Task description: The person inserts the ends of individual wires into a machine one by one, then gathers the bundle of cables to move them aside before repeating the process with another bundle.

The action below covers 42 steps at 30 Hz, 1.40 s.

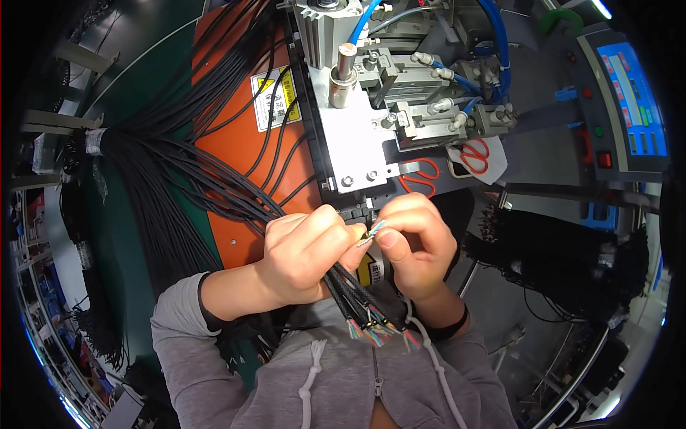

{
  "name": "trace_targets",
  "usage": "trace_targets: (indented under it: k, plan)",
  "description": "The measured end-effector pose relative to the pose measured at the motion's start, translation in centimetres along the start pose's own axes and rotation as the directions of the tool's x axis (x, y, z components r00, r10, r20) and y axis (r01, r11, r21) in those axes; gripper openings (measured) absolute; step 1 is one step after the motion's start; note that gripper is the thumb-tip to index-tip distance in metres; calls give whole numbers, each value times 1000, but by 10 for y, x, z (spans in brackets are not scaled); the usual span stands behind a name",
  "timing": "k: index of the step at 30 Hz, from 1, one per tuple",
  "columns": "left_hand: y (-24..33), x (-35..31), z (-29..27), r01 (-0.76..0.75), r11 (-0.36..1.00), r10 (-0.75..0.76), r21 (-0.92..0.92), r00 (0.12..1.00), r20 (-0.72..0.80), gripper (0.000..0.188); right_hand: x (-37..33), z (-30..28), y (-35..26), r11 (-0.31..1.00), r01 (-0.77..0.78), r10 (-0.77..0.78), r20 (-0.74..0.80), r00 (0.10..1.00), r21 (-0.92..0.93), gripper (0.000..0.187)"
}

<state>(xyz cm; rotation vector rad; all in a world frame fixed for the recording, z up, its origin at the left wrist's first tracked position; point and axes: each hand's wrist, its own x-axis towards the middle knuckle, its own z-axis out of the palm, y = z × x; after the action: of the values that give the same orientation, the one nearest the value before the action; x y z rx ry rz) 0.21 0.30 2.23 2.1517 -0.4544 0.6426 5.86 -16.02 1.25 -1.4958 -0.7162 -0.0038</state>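
My left hand (304, 250) is closed around a bundle of black cables (232, 187). Below that fist the cut ends (371, 330) hang down, showing several thin coloured wires. One cable end stands out between my two hands, its fine wires (374, 230) bluish and pale. My right hand (418, 243) pinches these wires between thumb and forefinger, close to my left thumb. Just beyond my fingertips is the front of a metal machine (361, 143) with a silver plate and bolts.
Pneumatic cylinders with blue hoses (504, 50) stand at the back. Red-handled scissors (421, 177) lie beside the machine, another red-handled pair (475, 156) further right. A control panel with a blue screen (632, 100) is at the far right. More black cables (564, 261) hang at the right. An orange board (229, 239) lies under the cables.
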Motion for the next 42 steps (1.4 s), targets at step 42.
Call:
trace_targets:
  k: [42]
  plan:
    - [-4,-9,12,-100,897,-21,431,963,267,31,2,-18,37,886,-171,241,114,964,-431,7]
